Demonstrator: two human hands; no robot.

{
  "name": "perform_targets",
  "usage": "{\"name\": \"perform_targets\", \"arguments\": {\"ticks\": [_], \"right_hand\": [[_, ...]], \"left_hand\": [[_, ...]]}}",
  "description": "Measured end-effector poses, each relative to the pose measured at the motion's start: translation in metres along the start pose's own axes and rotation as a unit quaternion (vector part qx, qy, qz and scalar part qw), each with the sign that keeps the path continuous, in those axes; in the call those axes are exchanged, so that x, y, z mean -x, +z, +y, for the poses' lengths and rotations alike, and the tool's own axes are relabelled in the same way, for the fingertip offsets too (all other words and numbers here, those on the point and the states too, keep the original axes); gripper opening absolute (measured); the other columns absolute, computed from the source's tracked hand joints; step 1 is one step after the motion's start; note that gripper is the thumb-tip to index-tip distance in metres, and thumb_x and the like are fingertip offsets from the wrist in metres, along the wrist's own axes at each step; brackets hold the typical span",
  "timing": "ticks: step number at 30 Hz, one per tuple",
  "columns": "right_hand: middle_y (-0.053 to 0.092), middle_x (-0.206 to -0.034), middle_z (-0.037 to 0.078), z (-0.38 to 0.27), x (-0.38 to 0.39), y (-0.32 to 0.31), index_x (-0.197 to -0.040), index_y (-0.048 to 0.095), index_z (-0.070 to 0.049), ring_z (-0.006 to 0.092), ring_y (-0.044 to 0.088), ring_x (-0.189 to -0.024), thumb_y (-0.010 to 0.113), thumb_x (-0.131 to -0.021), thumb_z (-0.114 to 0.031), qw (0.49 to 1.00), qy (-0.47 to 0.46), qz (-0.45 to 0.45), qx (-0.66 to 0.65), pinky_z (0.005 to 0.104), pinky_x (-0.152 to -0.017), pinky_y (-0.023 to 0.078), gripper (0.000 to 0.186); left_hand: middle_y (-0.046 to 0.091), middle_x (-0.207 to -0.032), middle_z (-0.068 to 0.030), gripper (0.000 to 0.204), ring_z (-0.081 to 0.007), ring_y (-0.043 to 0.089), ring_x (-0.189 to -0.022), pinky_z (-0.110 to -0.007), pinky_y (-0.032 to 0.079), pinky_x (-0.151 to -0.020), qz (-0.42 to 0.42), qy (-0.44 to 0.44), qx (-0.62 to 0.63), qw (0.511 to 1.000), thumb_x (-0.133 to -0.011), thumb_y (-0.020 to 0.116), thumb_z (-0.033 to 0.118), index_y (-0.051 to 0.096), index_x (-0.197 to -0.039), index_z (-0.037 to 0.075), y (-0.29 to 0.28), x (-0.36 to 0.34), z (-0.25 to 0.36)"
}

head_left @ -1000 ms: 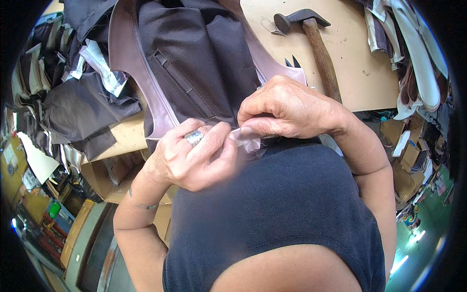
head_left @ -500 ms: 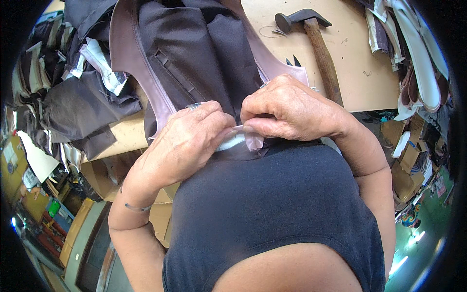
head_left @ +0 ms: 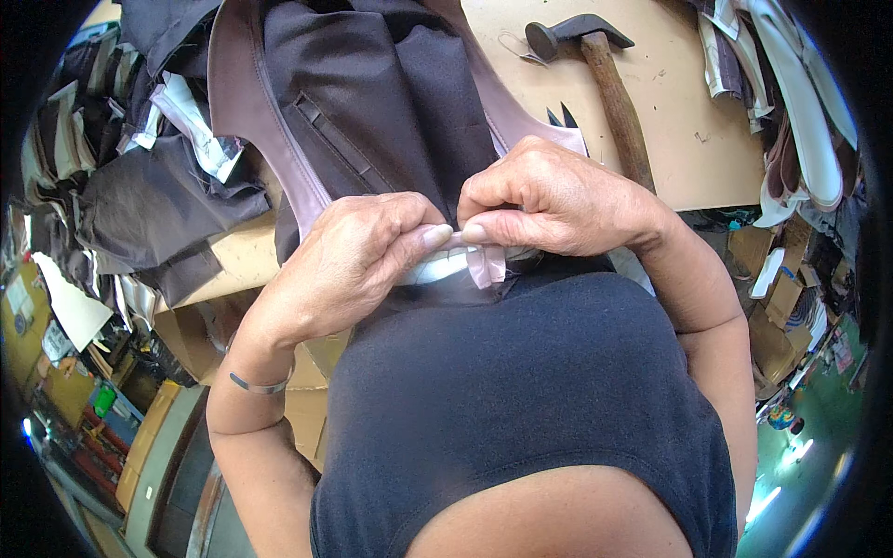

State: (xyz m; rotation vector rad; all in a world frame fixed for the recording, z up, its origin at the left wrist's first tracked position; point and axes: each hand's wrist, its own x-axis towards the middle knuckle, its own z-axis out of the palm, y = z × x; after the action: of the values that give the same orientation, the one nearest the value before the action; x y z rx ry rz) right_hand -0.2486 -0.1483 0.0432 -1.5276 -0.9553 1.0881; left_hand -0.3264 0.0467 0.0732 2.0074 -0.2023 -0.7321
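My left hand (head_left: pixel 363 260) and my right hand (head_left: pixel 549 209) pinch a narrow edge of pink material (head_left: pixel 486 270) at the near end of a piece of work, their thumbtips almost touching. A whitish strip (head_left: pixel 437 272) shows just below my fingers. The piece lies in front of my body: dark brown fabric (head_left: pixel 381 102) with a stitched slit, bordered on both sides by mauve, leather-like panels (head_left: pixel 240 74). Beyond my right hand lie a hammer (head_left: pixel 609 102) with a wooden handle and dark pointed tips (head_left: pixel 565 118) of a partly hidden tool.
The pale work table (head_left: pixel 698 177) carries folded dark fabric (head_left: pixel 167 205) and piles of cut strips (head_left: pixel 65 149) at left, more white and brown strips (head_left: pixel 800 139) at right. Cardboard (head_left: pixel 772 325) sits below the right edge, boards (head_left: pixel 158 446) stand at lower left.
My left hand has swung upward and turned, its ring passing out of sight, and now pinches beside the right thumb. My right hand has moved slightly up. The whitish strip has become visible.
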Motion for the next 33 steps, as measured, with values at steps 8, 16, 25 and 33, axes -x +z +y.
{"name": "perform_targets", "arguments": {"ticks": [8, 16, 25, 33], "right_hand": [[0.057, -0.061, 0.018, -0.003, 0.004, 0.002, -0.074, 0.06, 0.001, 0.0302, 0.058, -0.058, 0.058, -0.079, -0.016, 0.999, 0.007, 0.008, 0.043, 0.0364, -0.055, 0.043, 0.018], [0.057, -0.061, 0.015, -0.009, 0.012, -0.011, -0.08, 0.062, 0.001, 0.02, 0.058, -0.056, 0.057, -0.082, -0.018, 0.997, 0.069, 0.036, 0.025, 0.0323, -0.055, 0.043, 0.021], [0.062, -0.064, 0.011, 0.004, 0.03, -0.016, -0.083, 0.064, 0.001, 0.016, 0.058, -0.057, 0.058, -0.083, -0.019, 0.999, 0.011, 0.033, -0.003, 0.0279, -0.057, 0.044, 0.021], [0.063, -0.066, 0.009, 0.006, 0.03, -0.019, -0.084, 0.066, -0.001, 0.0134, 0.058, -0.058, 0.063, -0.078, -0.017, 1.0, 0.007, -0.007, -0.016, 0.0274, -0.056, 0.044, 0.017]], "left_hand": [[0.054, -0.074, -0.0122, 0.011, -0.0305, 0.055, -0.069, -0.036, 0.043, -0.062, -0.012, 0.089, -0.085, 0.992, -0.084, 0.052, 0.011, 0.053, -0.086, 0.0, 0.003, 0.0, -0.006], [0.051, -0.069, -0.0111, 0.015, -0.026, 0.053, -0.063, -0.033, 0.041, -0.059, -0.002, 0.011, -0.02, 1.0, -0.085, 0.053, 0.013, 0.054, -0.079, -0.001, 0.001, -0.004, 0.012], [0.061, -0.073, -0.0097, 0.017, -0.0203, 0.056, -0.063, -0.031, 0.042, -0.058, 0.01, 0.065, 0.014, 0.998, -0.079, 0.061, 0.016, 0.063, -0.08, -0.001, 0.01, -0.012, 0.009], [0.062, -0.067, -0.0062, 0.012, -0.0191, 0.058, -0.059, -0.027, 0.04, -0.06, 0.016, 0.045, -0.019, 0.999, -0.075, 0.065, 0.017, 0.067, -0.079, 0.006, 0.007, -0.009, 0.014]]}}
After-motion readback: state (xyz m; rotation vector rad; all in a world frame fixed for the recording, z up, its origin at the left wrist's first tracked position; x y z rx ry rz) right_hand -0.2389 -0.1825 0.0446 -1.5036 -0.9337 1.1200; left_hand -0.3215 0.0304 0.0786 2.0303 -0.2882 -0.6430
